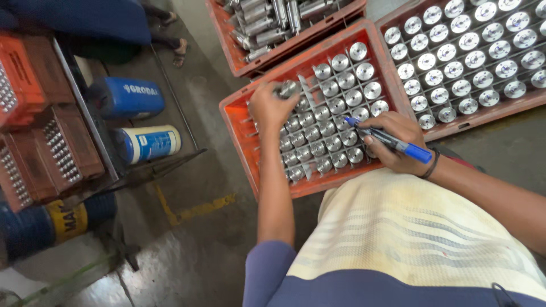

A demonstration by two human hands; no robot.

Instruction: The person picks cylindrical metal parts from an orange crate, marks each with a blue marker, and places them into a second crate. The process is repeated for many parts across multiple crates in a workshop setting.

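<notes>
Underfoot, a grey concrete floor [199, 187] with a worn yellow painted line carries everything, largest first: three orange plastic crates. One at top right, the orange gridded crate of upright parts [392, 57], is full of round-topped polished steel cylinders, one per cell; a second orange crate of loose steel shafts [296, 45] sits at top centre; the nearest orange plastic crate with a divider grid [239, 131] lies directly before the person. Its right-hand cells are filled with shiny steel cylindrical parts [341, 108], while the left-hand cells look empty or hidden by the arm. At left stands a dark metal rack [91, 125] with two blue-and-white canisters [145, 142] lying beside it. The left hand [272, 108] is closed around one steel cylindrical piece [288, 88], held just above the grid near the crate's upper left. The right hand [392, 145] grips a blue marker pen [392, 142], its tip touching or just over a part top in the filled rows. Judged from this, parts are being marked and slotted into cells one at a time; the held piece next needs an empty cell lined up squarely beneath it.
</notes>
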